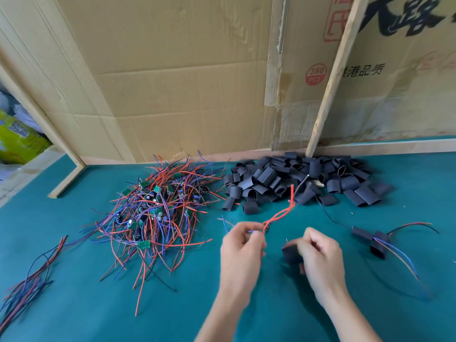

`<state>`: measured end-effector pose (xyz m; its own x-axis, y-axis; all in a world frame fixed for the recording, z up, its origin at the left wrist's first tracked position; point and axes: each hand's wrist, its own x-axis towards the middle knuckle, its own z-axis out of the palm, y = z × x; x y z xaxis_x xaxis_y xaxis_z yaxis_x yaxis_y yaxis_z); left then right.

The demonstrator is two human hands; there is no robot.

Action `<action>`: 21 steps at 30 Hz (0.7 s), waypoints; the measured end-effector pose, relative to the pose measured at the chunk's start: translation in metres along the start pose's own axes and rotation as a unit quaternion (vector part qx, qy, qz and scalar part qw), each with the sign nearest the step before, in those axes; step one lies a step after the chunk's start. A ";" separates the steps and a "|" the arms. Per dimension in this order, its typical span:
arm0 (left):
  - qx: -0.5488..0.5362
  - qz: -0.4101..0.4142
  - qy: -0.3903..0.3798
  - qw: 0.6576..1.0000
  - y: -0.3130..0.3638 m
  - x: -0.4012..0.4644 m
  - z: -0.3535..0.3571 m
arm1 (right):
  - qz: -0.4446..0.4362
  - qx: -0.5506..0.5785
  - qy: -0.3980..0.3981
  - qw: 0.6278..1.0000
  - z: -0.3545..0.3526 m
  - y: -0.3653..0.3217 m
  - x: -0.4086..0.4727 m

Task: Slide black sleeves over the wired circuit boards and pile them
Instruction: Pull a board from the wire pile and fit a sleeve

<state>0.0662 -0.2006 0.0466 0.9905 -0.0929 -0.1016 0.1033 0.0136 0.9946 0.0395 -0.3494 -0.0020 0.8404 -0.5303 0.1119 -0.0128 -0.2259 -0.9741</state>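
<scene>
Nearest to me, above the teal surface (74, 304), the left hand (240, 250) pinches a twisted pair of red wires (278, 214) that rise away from it, while the right hand (318, 255) curls round a black sleeve (291, 251). Just right of the hands lie two finished sleeved boards (372, 239) with wires trailing. At the left edge sits a bundle of loose wires (29, 280). Farther back, a tangled heap of wired circuit boards (153, 211) lies left, a pile of empty black sleeves (296, 183) right, against a cardboard wall (172, 70).
</scene>
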 end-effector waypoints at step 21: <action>0.051 0.104 0.122 0.986 -0.051 -0.011 0.022 | -0.009 0.096 -0.191 0.977 -0.002 -0.014 -0.019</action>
<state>0.0476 -0.2225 -0.0024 0.9830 0.1434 0.1147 -0.1017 -0.0948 0.9903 0.0224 -0.3381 0.0101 0.9810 -0.1750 0.0841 0.0754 -0.0560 -0.9956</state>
